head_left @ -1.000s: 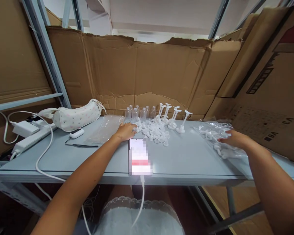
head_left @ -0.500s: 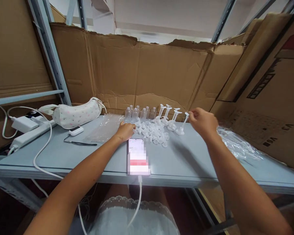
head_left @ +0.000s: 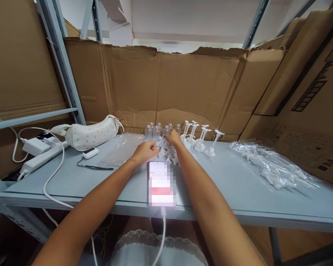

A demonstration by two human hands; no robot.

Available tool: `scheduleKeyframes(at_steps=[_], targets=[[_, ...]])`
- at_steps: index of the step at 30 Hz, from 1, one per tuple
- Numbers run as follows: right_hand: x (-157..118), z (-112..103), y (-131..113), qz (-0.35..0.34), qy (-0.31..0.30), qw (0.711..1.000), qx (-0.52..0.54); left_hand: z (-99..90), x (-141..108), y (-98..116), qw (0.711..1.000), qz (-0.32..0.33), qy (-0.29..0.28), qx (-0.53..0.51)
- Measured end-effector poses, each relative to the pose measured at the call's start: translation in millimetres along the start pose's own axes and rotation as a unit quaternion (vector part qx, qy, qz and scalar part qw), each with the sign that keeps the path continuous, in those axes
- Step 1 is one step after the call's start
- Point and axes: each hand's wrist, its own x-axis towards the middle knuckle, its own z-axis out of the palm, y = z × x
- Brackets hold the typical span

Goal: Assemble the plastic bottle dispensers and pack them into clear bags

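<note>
Several small clear bottles (head_left: pixel 156 132) stand at the back of the grey table. In front of them lies a pile of small white caps (head_left: pixel 169 150), partly behind my right forearm. My left hand (head_left: pixel 147 151) is at the pile's left edge, fingers curled together; whatever they hold is too small to name. Reaching across to the bottles, my right hand (head_left: pixel 172 138) has its fingers closed by the front ones, and its grip cannot be made out. Several white stands with round bases and flat tops (head_left: pixel 211 150) are upright to the right of the pile.
A phone (head_left: pixel 161 184) with a white cable lies at the table's front edge (head_left: pixel 211 216). On the left are a flat clear bag (head_left: pixel 122 149), a patterned pouch (head_left: pixel 91 135), a small white device (head_left: pixel 90 153) and a power strip (head_left: pixel 41 159). Filled clear bags (head_left: pixel 277 168) lie right. Cardboard (head_left: pixel 166 85) stands behind.
My right hand has left the rightmost white stand and moved left to the bottles. My left hand stays by the caps, its fingers more curled. The view has shifted slightly.
</note>
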Motion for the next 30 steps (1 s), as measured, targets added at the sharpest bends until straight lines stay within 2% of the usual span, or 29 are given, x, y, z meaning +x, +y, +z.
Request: scheduleKeyframes(at_steps=[4,8,14,16,19,21,24,27,30], targets=[[5,10,3,0.032,-0.001,0.999,-0.002,4.1,1,1,0.996,0.000,-0.004,-0.089],[3,5,4,0.035,0.013,0.999,0.000,5.9,2,-1,0.994,-0.015,-0.002,-0.109],[-7,-23,-3,-0.001,0.057,0.998,0.015,4.8,5,-1,0.989,-0.008,0.006,-0.144],[-12,-36,-6,-0.023,0.082,0.996,0.034,3.5,6,0,0.982,-0.022,0.006,-0.185],[-25,-57,-9,-0.077,0.105,0.985,0.112,-0.2,7,2,0.957,-0.062,-0.012,-0.283],[-37,-71,-8,-0.110,0.078,0.972,0.194,-3.4,6,5,0.936,-0.086,-0.009,-0.342],[-57,-82,3,-0.131,-0.006,0.936,0.326,-7.7,4,7,0.910,-0.118,0.024,-0.397],[-74,-82,19,-0.134,-0.040,0.907,0.398,-9.1,3,9,0.895,-0.141,0.059,-0.418],[-85,-75,32,-0.119,-0.061,0.881,0.455,-7.1,2,9,0.891,-0.147,0.072,-0.423]])
